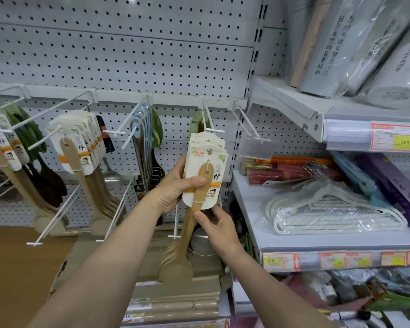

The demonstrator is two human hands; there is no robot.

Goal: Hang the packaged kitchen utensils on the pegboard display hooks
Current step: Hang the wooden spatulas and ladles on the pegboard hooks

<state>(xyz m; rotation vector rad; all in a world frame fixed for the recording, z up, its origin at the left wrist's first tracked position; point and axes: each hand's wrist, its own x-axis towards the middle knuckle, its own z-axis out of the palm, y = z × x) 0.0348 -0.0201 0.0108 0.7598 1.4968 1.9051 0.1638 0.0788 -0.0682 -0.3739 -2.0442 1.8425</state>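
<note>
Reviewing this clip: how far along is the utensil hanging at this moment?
Partly done. Carded spoons already hang on the hooks to the left. In hand: the left hand grips a stack of carded wooden spoons by the cards, while the right hand pinches the front handle. The cards sit by the hook, but whether they are threaded is unclear. Left: seat and release them; the neighbouring hook holds nothing.
</note>
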